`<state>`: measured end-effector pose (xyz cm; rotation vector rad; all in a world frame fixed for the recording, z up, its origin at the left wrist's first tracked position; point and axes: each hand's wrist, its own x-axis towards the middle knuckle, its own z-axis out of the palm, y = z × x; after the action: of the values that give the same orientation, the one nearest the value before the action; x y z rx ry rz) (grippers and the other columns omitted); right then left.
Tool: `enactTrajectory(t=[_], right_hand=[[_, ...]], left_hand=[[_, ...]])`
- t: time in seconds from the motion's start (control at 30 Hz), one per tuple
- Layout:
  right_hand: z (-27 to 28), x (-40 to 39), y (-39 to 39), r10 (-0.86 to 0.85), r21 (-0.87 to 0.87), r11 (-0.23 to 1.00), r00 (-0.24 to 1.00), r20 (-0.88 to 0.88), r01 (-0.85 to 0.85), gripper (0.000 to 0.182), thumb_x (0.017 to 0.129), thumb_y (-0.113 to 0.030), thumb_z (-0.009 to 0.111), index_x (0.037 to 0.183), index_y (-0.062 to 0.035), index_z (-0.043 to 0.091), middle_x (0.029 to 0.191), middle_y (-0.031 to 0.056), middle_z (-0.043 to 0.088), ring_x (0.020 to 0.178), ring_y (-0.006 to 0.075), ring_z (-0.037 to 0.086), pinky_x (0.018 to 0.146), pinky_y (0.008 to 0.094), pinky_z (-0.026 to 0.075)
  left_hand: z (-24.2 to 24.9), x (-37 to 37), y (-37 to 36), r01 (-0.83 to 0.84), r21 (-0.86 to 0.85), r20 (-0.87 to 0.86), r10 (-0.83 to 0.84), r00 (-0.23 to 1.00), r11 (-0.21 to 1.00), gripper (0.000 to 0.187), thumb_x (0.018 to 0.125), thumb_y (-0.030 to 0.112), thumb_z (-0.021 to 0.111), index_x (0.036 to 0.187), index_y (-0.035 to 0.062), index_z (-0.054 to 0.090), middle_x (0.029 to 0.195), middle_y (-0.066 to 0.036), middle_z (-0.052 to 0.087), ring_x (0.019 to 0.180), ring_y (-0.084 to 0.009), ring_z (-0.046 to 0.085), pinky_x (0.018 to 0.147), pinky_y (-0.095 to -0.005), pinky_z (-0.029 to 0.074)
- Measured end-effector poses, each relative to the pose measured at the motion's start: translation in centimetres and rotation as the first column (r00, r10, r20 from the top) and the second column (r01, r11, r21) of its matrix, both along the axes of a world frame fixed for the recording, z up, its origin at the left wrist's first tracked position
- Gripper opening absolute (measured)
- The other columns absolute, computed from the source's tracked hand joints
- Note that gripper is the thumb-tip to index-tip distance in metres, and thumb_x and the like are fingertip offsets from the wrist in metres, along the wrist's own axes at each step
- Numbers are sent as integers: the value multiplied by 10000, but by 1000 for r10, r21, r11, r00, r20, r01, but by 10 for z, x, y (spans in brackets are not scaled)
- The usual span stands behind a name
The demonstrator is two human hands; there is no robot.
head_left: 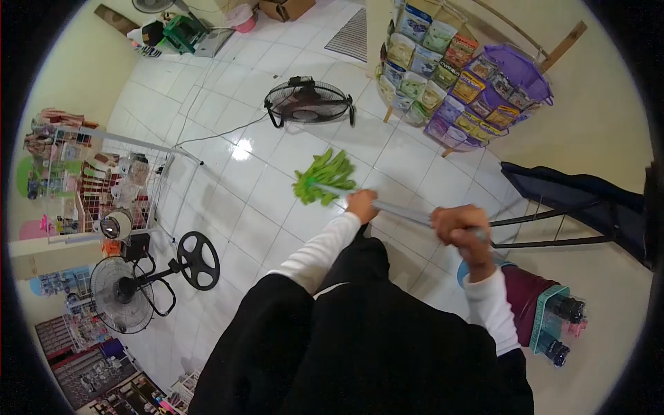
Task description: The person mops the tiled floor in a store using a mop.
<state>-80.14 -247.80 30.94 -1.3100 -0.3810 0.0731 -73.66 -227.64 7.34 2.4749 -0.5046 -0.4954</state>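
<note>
A mop with a bright green head (325, 177) rests on the white tiled floor (259, 200), and its grey handle (404, 211) slants to the right across the view. My left hand (362, 205) is closed round the handle just behind the mop head. Farther up, near the handle's end, my right hand (462, 229) is wrapped round it, slightly blurred. White cuffs show at both wrists below black sleeves. Beyond the mop head a black floor fan (309, 104) stands on the tiles.
A pedestal fan (124, 294) and a white wire rack (104, 183) stand at left. Hanging packets (443, 76) line the upper right. A dark folded board (574, 207) and a maroon container (529, 301) are at right. A cable (225, 133) crosses the floor.
</note>
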Motion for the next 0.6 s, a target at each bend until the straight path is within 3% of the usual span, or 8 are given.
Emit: enactTrajectory(t=[0.13, 0.17, 0.2, 0.27, 0.37, 0.4, 0.5, 0.6], right_hand=[[-54, 16, 52, 95, 41, 995, 989, -113, -91, 278, 780, -203, 552, 630, 20, 484, 607, 83, 493, 560, 163, 452, 600, 322, 392], [-65, 22, 66, 108, 28, 994, 989, -104, -106, 263, 796, -184, 554, 659, 31, 490, 640, 87, 509, 592, 168, 473, 627, 318, 405], [-75, 25, 79, 115, -15, 993, 986, -122, -118, 239, 796, -162, 554, 673, 36, 498, 655, 85, 518, 614, 172, 485, 641, 314, 411], [-84, 34, 92, 117, -107, 985, 982, -148, -134, 191, 795, -117, 554, 702, 46, 513, 686, 82, 537, 658, 180, 511, 670, 307, 423], [-66, 53, 78, 40, -60, 997, 991, -128, -48, 120, 784, -63, 556, 736, 45, 537, 718, 89, 550, 711, 180, 524, 679, 294, 422], [-49, 61, 66, 21, -49, 998, 988, -152, -29, 138, 780, -76, 565, 739, 54, 545, 694, 105, 552, 664, 179, 521, 643, 292, 418], [19, 64, 28, -159, -94, 987, 912, -378, 133, 152, 761, -75, 568, 692, 54, 525, 643, 112, 536, 599, 161, 502, 586, 294, 400], [64, 52, 11, -307, -181, 945, 929, -205, 272, 143, 709, -59, 561, 629, 35, 491, 581, 112, 491, 532, 180, 474, 547, 312, 385]], left_hand=[[-37, 11, 93, -51, 209, -139, 82, 987, 977, 269, 615, 338, 645, 780, 126, 634, 866, -73, 612, 943, -280, 545, 805, -472, 372], [-59, 12, 120, -74, 272, -64, 94, 993, 960, 269, 620, 337, 634, 813, 150, 648, 884, -61, 614, 954, -270, 544, 794, -475, 375], [-61, 21, 137, -21, 400, -146, 87, 985, 916, 271, 609, 320, 639, 838, 176, 656, 908, -57, 608, 963, -264, 541, 827, -492, 372], [-61, 34, 159, 52, 452, -223, 56, 973, 890, 274, 583, 291, 626, 831, 176, 650, 933, -66, 598, 970, -268, 536, 925, -496, 342], [-63, 52, 145, 30, 233, -148, 5, 989, 972, 232, 565, 274, 626, 759, 146, 635, 887, -88, 594, 917, -293, 549, 858, -496, 385], [-53, 62, 125, 30, 81, -132, -19, 991, 996, 172, 559, 222, 623, 669, 93, 592, 808, -125, 570, 825, -338, 554, 750, -469, 432], [-34, 81, 53, 137, -199, -51, -150, 987, 970, 135, 560, 133, 617, 598, 46, 522, 742, -160, 530, 726, -373, 530, 622, -437, 429], [0, 86, -16, 225, -390, 40, -228, 973, 893, 138, 575, 87, 620, 578, 40, 490, 711, -157, 517, 691, -359, 521, 592, -430, 419]])
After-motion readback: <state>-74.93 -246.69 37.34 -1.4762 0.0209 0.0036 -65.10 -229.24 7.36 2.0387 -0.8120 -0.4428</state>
